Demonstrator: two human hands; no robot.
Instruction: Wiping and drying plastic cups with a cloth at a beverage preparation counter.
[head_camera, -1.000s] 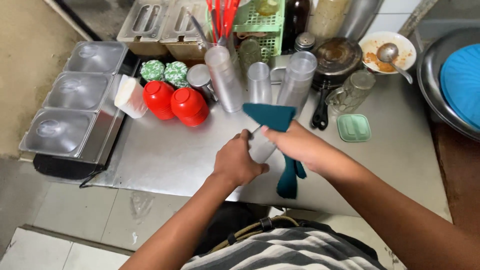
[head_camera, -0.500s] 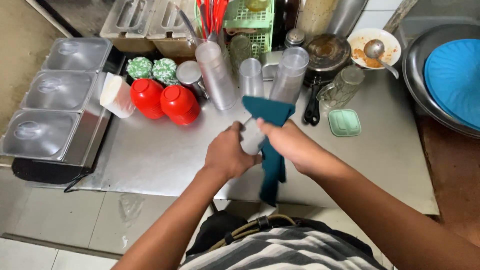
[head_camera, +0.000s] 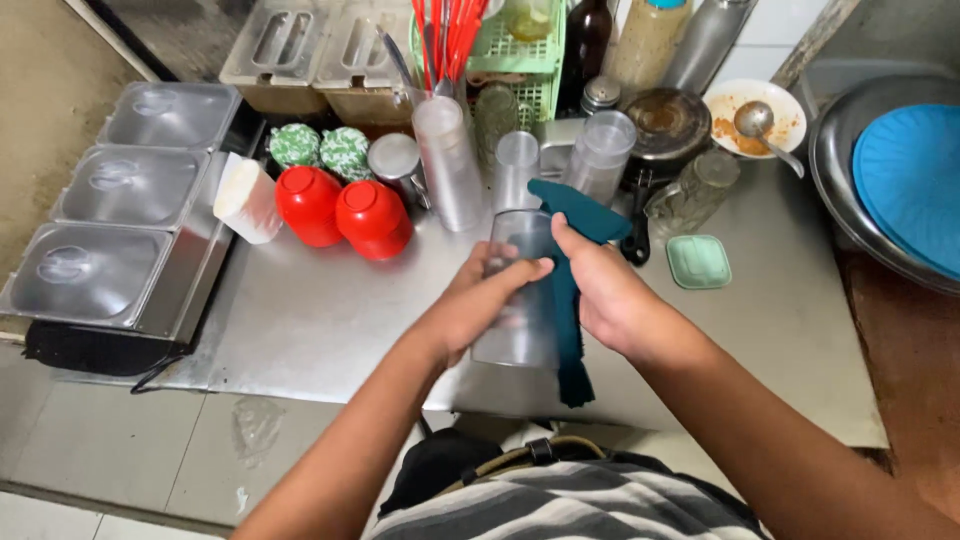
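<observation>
Head view: at the centre of the frame the left hand (head_camera: 478, 300) wraps its fingers around a clear plastic tumbler (head_camera: 520, 300), held upright above the steel desk (head_camera: 300, 320); the right hand (head_camera: 610, 295) is closed on a dark teal cloth (head_camera: 570, 300), thumb pressing it against the tumbler's side, and the cloth's tail hangs down below the tumbler's base; the cloth's top corner sticks up and to the right above the thumb; behind the hands, in the upper middle of the frame, more clear tumblers (head_camera: 450, 165) stand or lean in a loose row; left of them sit two red cups (head_camera: 345, 210) turned upside down and touching each other, with a white cup (head_camera: 245, 200) tilted just beside them and two green-patterned lids (head_camera: 320, 147) behind; at the left edge three lidded steel containers (head_camera: 120, 200) run in a line; a small pale green dish (head_camera: 698, 262) lies on the desk to the right of the hands; in the upper right a white bowl (head_camera: 755, 115) holds a spoon (head_camera: 760, 125) and orange residue; a blue plate (head_camera: 910, 185) rests in a steel basin (head_camera: 840, 200) at the right edge; a green basket (head_camera: 520, 50) with red utensils (head_camera: 445, 35) stands at the top
</observation>
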